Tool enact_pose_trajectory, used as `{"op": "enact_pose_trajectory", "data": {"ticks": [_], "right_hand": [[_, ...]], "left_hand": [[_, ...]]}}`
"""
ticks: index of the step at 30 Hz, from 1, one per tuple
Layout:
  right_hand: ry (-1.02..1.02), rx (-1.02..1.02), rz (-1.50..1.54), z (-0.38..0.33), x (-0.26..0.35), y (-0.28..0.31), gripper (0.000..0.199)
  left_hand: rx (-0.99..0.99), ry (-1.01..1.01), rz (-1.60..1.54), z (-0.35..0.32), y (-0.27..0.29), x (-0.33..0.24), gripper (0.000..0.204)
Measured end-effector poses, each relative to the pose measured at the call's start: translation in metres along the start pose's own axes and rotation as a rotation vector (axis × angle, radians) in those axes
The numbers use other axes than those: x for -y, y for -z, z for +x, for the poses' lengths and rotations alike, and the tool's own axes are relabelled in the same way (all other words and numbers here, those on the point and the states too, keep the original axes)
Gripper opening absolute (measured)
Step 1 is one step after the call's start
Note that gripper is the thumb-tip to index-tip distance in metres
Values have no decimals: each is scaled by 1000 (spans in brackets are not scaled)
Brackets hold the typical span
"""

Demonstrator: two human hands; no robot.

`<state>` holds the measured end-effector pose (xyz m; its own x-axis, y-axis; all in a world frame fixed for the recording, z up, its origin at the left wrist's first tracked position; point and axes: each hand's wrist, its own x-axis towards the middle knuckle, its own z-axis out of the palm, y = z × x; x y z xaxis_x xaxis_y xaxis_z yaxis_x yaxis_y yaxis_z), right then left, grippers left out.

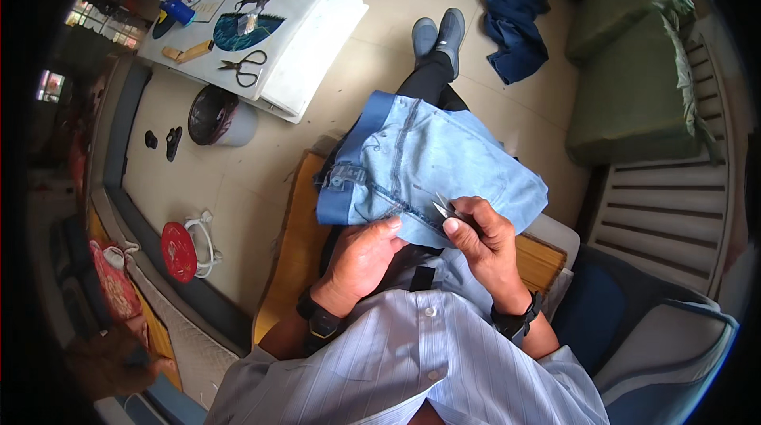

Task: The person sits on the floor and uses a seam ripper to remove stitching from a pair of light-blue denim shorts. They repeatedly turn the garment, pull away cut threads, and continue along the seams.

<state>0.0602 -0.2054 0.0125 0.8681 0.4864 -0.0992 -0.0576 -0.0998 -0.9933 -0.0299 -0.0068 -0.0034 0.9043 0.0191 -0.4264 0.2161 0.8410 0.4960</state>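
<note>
Across my lap lies a light blue denim garment (pixel 460 147), pale side up, with darker blue bands, a seam running across it and a button tab at its left end. My left hand (pixel 363 257) pinches the near edge of the denim, thumb on top and the other fingers hidden beneath. In my right hand (pixel 485 244) is a small pair of thread snips (pixel 442 206), gripped between thumb and fingers. Their pointed blades are parted just over the seam; whether they touch the cloth I cannot tell.
A white table (pixel 317 36) at the far left bears large scissors (pixel 244 70) and a blue bottle (pixel 176 10). Beside it stands a waste bin (pixel 230 125). Dark blue denim (pixel 515 28) lies on the floor ahead. A green-covered sofa (pixel 626 84) is on the right, a red round stool (pixel 179 252) left.
</note>
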Motion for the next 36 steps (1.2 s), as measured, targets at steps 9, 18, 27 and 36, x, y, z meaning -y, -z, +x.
{"op": "enact_pose_trajectory", "data": {"ticks": [9, 18, 27, 36], "right_hand": [[315, 62, -291, -4, -2, -9, 24], [334, 2, -344, -5, 2, -10, 26], [338, -16, -349, -5, 2, -13, 25], [304, -100, -362, -4, 6, -18, 25]], "left_hand": [[-56, -81, 51, -3, -3, 7, 33], [-62, -92, 39, 0, 1, 12, 35], [-61, -119, 48, 1, -2, 12, 32], [-76, -78, 80, 3, 4, 15, 31]]}}
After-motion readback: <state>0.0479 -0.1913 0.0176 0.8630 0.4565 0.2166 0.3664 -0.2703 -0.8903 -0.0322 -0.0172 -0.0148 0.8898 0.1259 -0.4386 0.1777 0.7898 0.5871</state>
